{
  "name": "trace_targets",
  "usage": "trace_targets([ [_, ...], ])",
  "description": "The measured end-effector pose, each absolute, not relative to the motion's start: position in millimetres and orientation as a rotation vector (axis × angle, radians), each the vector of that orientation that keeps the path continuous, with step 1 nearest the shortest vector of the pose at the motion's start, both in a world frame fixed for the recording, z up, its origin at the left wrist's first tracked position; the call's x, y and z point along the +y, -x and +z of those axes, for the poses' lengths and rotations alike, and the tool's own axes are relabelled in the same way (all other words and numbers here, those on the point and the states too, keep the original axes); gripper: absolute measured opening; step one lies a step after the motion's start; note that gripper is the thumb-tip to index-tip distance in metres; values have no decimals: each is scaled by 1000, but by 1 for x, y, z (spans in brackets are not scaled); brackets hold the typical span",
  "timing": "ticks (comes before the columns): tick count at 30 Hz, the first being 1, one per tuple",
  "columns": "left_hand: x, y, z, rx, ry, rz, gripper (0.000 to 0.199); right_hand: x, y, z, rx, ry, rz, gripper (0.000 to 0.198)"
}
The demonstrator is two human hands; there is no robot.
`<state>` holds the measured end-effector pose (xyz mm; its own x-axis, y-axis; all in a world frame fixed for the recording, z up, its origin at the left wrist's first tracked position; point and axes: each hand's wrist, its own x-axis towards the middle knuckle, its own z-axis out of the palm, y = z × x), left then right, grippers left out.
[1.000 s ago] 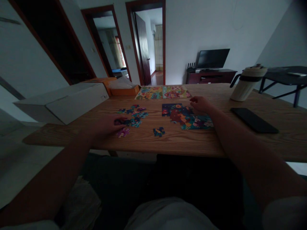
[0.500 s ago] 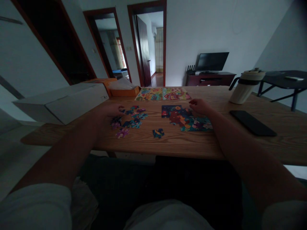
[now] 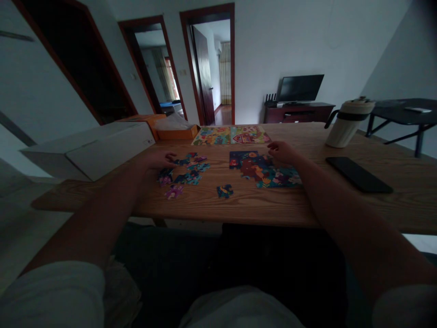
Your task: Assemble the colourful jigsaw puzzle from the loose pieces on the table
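Note:
Loose jigsaw pieces [image 3: 193, 175] lie in a scattered heap on the left of the wooden table. At the heap's upper left edge is my left hand [image 3: 160, 159], its fingers bent and a little apart by the pieces. A partly joined jigsaw puzzle [image 3: 254, 168] with a dark blue night scene and animals lies to the right. My right hand [image 3: 284, 152] is over its upper right part, fingers curled together; whatever they may hold is hidden. One separate jigsaw piece [image 3: 225, 191], dark with a yellow shape, lies between heap and puzzle.
Two colourful picture sheets [image 3: 232, 135] lie at the back of the table [image 3: 191, 205]. A white box [image 3: 99, 148] and an orange box [image 3: 177, 132] stand at left. On the right are a black phone-like slab [image 3: 358, 174] and a cream flask [image 3: 348, 125].
My left hand has shifted slightly at the edge of the heap. My right hand stays at the puzzle's upper right, and the pieces lie as before.

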<state>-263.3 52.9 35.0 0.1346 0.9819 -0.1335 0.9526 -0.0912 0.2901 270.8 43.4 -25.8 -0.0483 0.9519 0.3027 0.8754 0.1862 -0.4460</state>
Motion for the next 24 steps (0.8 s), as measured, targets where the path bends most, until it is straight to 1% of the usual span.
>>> trace_targets([
  [4,54,262,31,1845,-2119,198,85,45,-271,-26,-1947,1689,217,30],
  [10,55,254,37,1956,-2197,261,81,43,-270,-23,-1949,1703,245,30],
  [13,51,243,43,1947,-2176,390,67,44,-270,-24,-1944,1688,237,30],
  [15,45,231,48,1859,-2143,508,54,44,-270,-24,-1952,1690,226,30],
  [17,39,215,53,1697,-2090,634,46,44,-270,-25,-1957,1696,225,29],
  [21,26,172,62,1386,-2010,818,46,43,-268,-25,-1952,1682,248,31],
  [24,17,133,68,1203,-2015,845,41,41,-267,-24,-1951,1673,235,31],
])
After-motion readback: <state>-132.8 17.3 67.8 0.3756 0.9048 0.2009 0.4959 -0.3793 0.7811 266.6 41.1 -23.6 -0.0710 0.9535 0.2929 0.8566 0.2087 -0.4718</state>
